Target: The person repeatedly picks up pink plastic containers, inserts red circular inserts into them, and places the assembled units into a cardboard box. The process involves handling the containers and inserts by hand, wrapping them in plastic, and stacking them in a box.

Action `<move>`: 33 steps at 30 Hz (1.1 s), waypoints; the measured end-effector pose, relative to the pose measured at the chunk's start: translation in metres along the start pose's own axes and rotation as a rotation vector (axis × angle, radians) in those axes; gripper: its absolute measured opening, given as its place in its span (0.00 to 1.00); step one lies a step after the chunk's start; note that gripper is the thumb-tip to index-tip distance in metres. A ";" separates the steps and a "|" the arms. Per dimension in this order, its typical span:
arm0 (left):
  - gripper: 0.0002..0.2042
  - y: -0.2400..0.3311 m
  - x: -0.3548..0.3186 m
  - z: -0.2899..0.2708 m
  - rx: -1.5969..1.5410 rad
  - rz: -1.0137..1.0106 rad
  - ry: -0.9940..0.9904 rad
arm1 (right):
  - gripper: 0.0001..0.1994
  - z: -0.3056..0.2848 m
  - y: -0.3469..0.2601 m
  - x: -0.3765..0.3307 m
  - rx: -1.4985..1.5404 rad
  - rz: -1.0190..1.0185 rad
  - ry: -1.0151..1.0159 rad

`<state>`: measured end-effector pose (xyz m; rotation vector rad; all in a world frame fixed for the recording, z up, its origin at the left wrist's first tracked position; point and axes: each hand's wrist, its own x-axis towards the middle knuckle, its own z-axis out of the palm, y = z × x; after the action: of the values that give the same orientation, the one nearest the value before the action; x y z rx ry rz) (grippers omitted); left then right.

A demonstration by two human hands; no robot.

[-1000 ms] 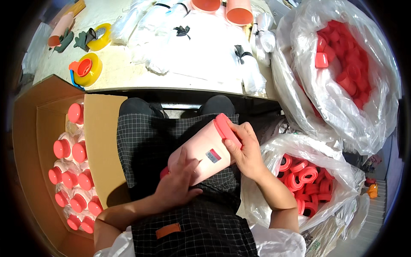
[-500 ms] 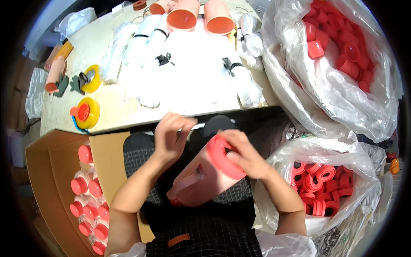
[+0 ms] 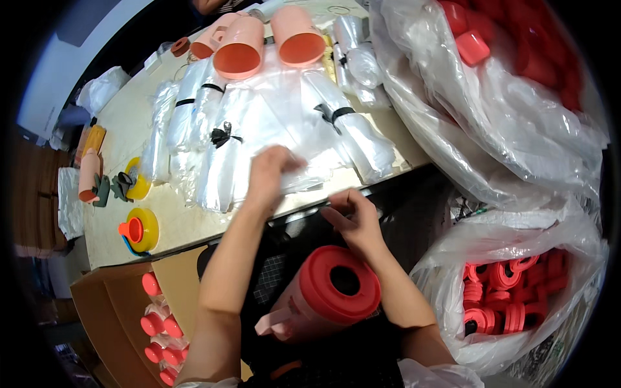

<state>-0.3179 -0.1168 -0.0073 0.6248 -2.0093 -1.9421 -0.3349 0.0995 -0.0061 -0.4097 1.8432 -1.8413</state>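
A pink jug with a handle and a red ring-shaped lid stands tilted on my lap, between my forearms. The lid has a round dark hole in its middle. Over the front of the table, my left hand is at a pile of clear plastic bags; its fingers are smeared by motion, and whether they grip a bag does not show. My right hand is at the table's front edge above the jug, fingers loosely bent, thumb apart, nothing seen in it.
Pink cylindrical jugs lie at the table's back. Yellow tape rolls sit at left. A cardboard box holds red-capped bottles. At right, plastic sacks hold red cups and red ring lids.
My right hand has let go of the jug's lid and moved up to the table edge. My left hand has reached forward over the bags. The jug stands more upright, and the view has shifted.
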 end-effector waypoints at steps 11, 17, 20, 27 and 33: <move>0.11 -0.010 -0.131 0.026 -0.082 0.081 0.004 | 0.06 0.000 -0.003 -0.022 -0.253 -0.298 -0.148; 0.09 0.023 -0.149 -0.011 -0.435 -0.109 -0.283 | 0.02 -0.089 0.059 -0.020 1.127 0.196 0.482; 0.14 0.002 -0.158 -0.019 0.066 -0.068 -0.036 | 0.09 -0.036 0.048 -0.070 0.381 -0.131 0.524; 0.39 0.012 -0.304 -0.069 0.556 0.171 0.112 | 0.20 0.024 0.037 -0.187 -0.317 -0.427 -0.157; 0.31 -0.074 -0.420 -0.088 0.956 0.433 0.594 | 0.27 0.088 0.034 -0.194 -0.127 0.396 -1.008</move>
<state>0.0977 0.0107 -0.0343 0.7426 -2.2804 -0.3951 -0.1214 0.1316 -0.0106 -0.7715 1.1969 -0.9477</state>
